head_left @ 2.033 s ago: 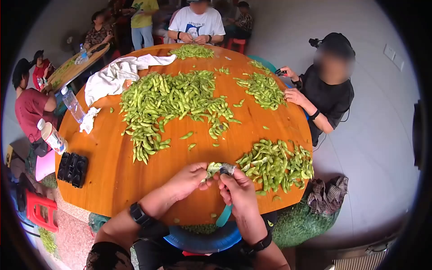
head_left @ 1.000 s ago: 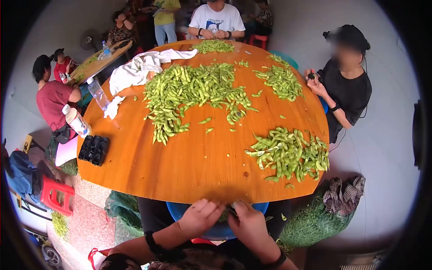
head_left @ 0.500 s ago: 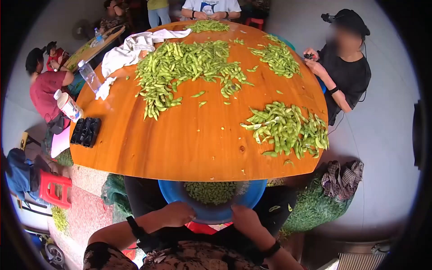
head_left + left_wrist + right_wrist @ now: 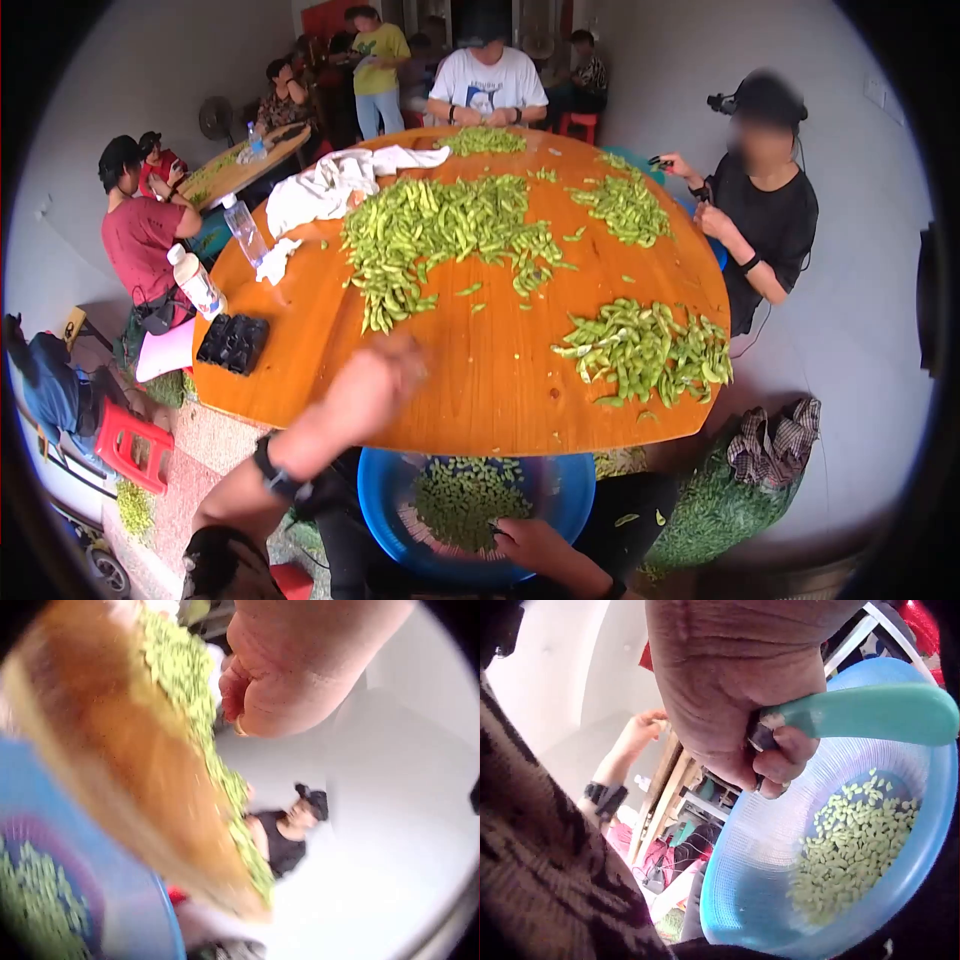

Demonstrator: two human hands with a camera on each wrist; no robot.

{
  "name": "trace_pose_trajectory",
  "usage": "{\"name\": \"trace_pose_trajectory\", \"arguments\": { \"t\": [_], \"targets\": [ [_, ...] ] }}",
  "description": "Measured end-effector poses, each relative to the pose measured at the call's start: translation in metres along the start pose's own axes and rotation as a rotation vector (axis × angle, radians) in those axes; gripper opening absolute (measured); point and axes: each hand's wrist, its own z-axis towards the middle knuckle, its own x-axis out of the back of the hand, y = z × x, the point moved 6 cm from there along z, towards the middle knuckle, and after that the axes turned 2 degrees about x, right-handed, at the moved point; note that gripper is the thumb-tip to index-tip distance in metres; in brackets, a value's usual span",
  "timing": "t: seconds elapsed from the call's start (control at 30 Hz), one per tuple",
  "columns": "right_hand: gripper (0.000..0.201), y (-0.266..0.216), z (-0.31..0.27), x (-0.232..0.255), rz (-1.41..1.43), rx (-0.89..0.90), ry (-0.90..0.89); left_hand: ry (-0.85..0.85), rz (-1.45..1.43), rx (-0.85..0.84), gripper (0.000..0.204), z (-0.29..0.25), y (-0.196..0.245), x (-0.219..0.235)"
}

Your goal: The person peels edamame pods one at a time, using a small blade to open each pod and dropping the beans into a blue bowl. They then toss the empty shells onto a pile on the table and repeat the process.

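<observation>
My left hand (image 4: 375, 385), blurred in the head view, is over the table's near part, below the large pile of green pods (image 4: 440, 220). Its fingers are loosely bent in the left wrist view, with nothing seen in them. My right hand (image 4: 540, 555) is over the near right part of a blue basin (image 4: 375, 500) of shelled beans (image 4: 465, 490). In the right wrist view its fingers curl round a tool with a green handle (image 4: 870, 714), beside the basin (image 4: 724, 900); the tool's other end is mostly hidden by the hand.
On the wooden table (image 4: 480, 410) are another pod pile (image 4: 650, 350) at right, a black tray (image 4: 232, 343), bottles (image 4: 198, 285) and a white cloth (image 4: 320, 190) at left. A person in black (image 4: 770, 210) sits at right; a mesh sack (image 4: 720, 500) stands below.
My left hand has left the basin's edge and moved up and forward over the table. The right hand has stayed by the basin. The head view has tilted upward.
</observation>
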Motion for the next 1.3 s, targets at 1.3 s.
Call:
{"name": "trace_pose_trajectory", "arguments": {
  "t": [1.3],
  "targets": [
    [0.005, -0.048, 0.123, 0.147, 1.214, -0.16, 0.474, -0.072, -0.89, 0.052, 0.046, 0.049, 0.009, -0.1]
  ]
}}
